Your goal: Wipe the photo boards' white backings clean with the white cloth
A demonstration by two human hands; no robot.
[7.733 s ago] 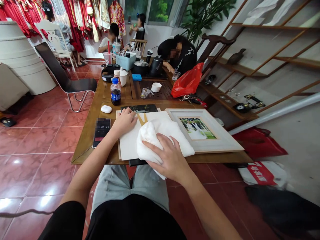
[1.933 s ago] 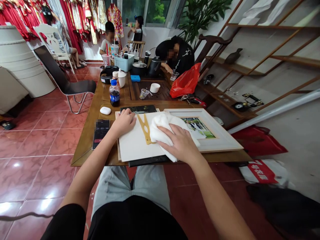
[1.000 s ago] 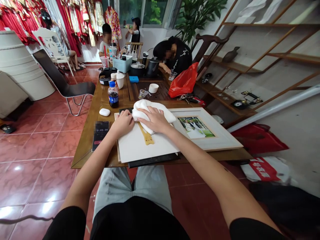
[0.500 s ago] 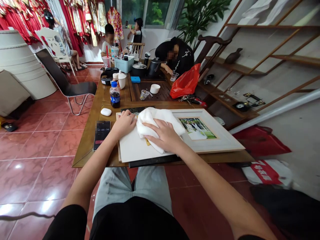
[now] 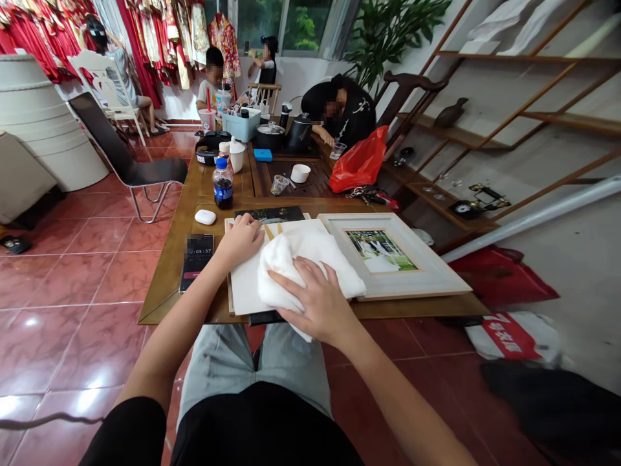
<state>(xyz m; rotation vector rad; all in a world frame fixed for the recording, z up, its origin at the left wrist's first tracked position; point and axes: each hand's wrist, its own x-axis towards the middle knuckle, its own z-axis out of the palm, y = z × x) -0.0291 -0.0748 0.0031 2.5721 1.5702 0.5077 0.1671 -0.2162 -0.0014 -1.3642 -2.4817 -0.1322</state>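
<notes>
Under my right hand is a bunched white cloth, gripped with the fingers over it and pressed onto a white board. Part of the cloth hangs over the table's front edge. My left hand lies with its fingers stretched out on the board's upper left part. Gold-coloured strips show on the board just beyond the cloth; the rest of them is covered. To the right lies a framed photo with a wide pale mat, its left side partly behind the cloth. A dark picture shows behind the board.
A phone and a white earbud case lie left of the board on the wooden table. Farther back stand a cola bottle, a white cup and a red bag. A person leans on the far side.
My right hand has slid the cloth toward me, to the board's near edge and partly past it, uncovering more of the gold strips. My left hand stays in place.
</notes>
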